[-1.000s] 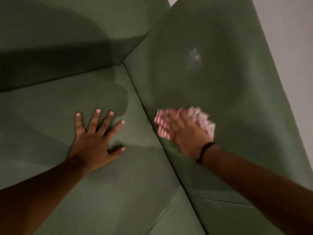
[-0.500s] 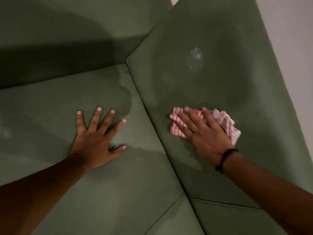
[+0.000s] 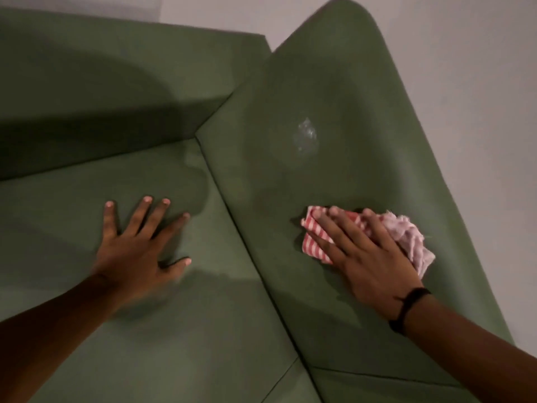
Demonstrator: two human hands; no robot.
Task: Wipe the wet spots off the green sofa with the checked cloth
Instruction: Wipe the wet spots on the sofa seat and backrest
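The green sofa [image 3: 220, 330] fills the view, its seat on the left and a sloping cushion on the right. My right hand [image 3: 366, 254] lies flat on the red-and-white checked cloth [image 3: 406, 237], pressing it against the sloping cushion. A whitish wet spot [image 3: 305, 136] glistens on that cushion, above the cloth and apart from it. A darker damp patch [image 3: 194, 181] marks the seat near the corner seam. My left hand [image 3: 136, 248] rests palm down on the seat with fingers spread and nothing in it.
The sofa's other upright cushion [image 3: 101, 82] runs along the top left in shadow. A pale wall [image 3: 479, 97] stands behind the right cushion's edge. A seam [image 3: 279, 382] divides the seat near the bottom.
My right hand has slid the cloth to the right along the sloping cushion, away from the seam. The view has tilted up, showing the cushion's top. My left hand stays planted.
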